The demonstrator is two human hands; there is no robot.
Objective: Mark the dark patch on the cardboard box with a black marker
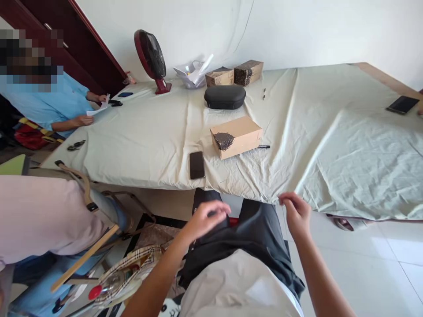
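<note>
My left hand (206, 218) hovers over my lap in dark trousers, fingers loosely curled and holding nothing. My right hand (295, 211) is at the hanging edge of the pale cloth (330, 145) that covers the table, fingertips pinched together right at the hem; whether they grip the cloth I cannot tell. On the table just ahead lie a black phone (197, 165), a cardboard box (236, 136) with a dark patch on its end, and a pen (263, 146) beside the box.
Further back are a black case (224, 97), two more cardboard boxes (234, 74), a clear plastic bag (191, 72) and a red fan (152, 59). Another phone (402, 105) lies far right. A person in blue (49, 105) holds paper at the left; another person's arm (42, 215) is nearby.
</note>
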